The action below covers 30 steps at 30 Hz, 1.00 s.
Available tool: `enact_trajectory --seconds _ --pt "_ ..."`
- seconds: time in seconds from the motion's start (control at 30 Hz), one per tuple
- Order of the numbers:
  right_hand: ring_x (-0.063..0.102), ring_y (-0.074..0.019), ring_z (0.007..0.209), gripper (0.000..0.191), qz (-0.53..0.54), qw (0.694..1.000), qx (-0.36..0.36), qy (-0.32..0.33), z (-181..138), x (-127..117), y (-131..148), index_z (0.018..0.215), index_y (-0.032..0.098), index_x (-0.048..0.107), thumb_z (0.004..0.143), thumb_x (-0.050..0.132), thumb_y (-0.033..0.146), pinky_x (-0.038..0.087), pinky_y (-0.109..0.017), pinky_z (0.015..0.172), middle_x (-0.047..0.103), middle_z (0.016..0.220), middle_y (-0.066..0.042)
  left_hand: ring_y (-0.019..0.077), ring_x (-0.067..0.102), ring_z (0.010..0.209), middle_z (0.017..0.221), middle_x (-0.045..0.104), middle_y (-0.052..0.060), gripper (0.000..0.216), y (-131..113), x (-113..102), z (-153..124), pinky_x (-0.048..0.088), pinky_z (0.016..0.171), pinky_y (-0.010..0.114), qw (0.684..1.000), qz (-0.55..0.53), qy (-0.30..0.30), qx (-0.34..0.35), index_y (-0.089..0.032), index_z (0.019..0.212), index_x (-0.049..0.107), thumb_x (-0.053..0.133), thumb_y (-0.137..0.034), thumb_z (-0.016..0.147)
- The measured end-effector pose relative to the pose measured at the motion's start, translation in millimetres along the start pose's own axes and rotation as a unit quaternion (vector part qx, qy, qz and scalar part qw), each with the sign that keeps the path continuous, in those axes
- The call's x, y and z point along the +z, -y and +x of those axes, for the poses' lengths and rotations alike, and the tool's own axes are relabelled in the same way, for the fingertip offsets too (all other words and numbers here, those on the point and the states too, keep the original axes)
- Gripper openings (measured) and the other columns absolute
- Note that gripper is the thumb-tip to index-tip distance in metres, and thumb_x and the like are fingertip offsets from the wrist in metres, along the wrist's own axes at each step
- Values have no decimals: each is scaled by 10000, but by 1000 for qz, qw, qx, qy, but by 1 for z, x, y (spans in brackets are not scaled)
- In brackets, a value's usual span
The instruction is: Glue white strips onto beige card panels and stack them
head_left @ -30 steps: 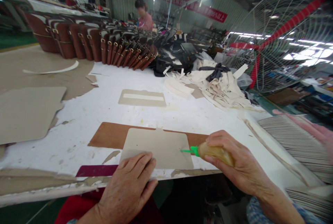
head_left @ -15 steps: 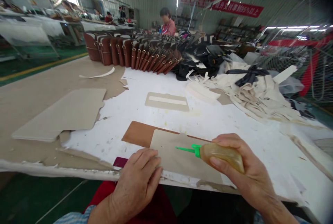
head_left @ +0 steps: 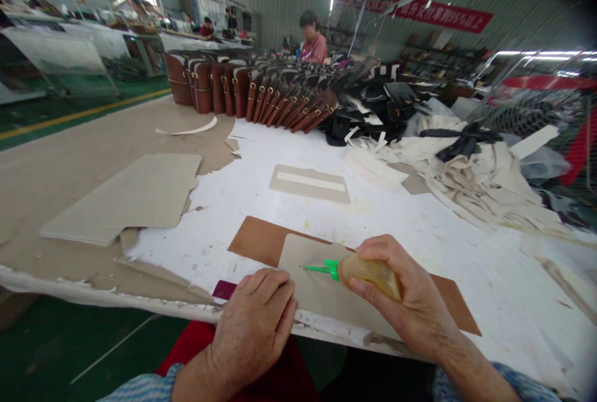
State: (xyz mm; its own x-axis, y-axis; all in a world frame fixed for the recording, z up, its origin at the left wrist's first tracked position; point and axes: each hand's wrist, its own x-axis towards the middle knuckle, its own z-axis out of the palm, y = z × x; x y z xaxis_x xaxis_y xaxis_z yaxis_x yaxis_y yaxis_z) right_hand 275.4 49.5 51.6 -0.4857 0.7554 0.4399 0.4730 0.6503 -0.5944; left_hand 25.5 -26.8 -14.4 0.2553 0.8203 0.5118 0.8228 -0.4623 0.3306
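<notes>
My right hand (head_left: 415,302) is wrapped around a squeeze glue bottle (head_left: 368,274) of yellowish, translucent plastic with a green nozzle. The bottle lies on its side in the grip, nozzle pointing left over a beige board (head_left: 310,293); whether the tip touches is unclear. Beneath that board is a longer brown leather piece (head_left: 254,241), showing at both ends and along the far edge. My left hand (head_left: 256,321) rests at the board's near left corner, fingers laid side by side and thumb apart. Beside those fingers is a small purple piece (head_left: 224,290), partly covered.
Farther in lies another beige board (head_left: 308,192) with a white strip (head_left: 310,182) on it. Stacked beige boards (head_left: 125,196) are at left. Brown buckled bags (head_left: 252,91) line the back, with black bags (head_left: 373,103) and pale scraps (head_left: 489,178) rightward. A person (head_left: 313,41) is behind.
My right hand has carried the glue bottle left across the beige board, uncovering the brown leather's right end. My left hand stays by the corner. The whole view has shifted slightly.
</notes>
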Motion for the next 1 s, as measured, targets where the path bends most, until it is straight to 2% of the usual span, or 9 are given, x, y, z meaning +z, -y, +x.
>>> enact_trajectory --seconds 0.2,0.43,0.77,1.0 --pt "608 -188 958 212 15 998 -35 40 9 1 9 1151 313 555 984 670 251 518 -329 803 597 1059 -15 287 652 993 1066 720 95 177 1 2 0 578 867 490 1000 -3 -3 -8 -174 1080 680 538 -164 975" --pt "590 -188 1005 215 -15 997 -69 29 18 9 11 1146 281 534 985 660 215 500 -337 851 584 1105 -32 278 642 980 1059 717 89 171 1 3 0 573 858 475 1000 -4 -3 -10 -177 1077 681 550 -165 969" --pt "571 -189 1002 217 -25 998 -48 43 15 -2 8 1149 279 545 982 675 234 486 -346 843 568 1104 -24 292 643 966 1047 715 85 158 1 3 -1 581 830 494 1000 -3 -1 -7 -180 1071 668 553 -169 963" --pt "592 -178 966 200 3 999 -15 35 12 1 11 1129 299 579 967 686 251 490 -327 827 594 1062 -5 292 648 962 1044 718 88 154 1 4 -1 581 827 480 1000 7 4 -10 -185 1063 667 554 -168 959"
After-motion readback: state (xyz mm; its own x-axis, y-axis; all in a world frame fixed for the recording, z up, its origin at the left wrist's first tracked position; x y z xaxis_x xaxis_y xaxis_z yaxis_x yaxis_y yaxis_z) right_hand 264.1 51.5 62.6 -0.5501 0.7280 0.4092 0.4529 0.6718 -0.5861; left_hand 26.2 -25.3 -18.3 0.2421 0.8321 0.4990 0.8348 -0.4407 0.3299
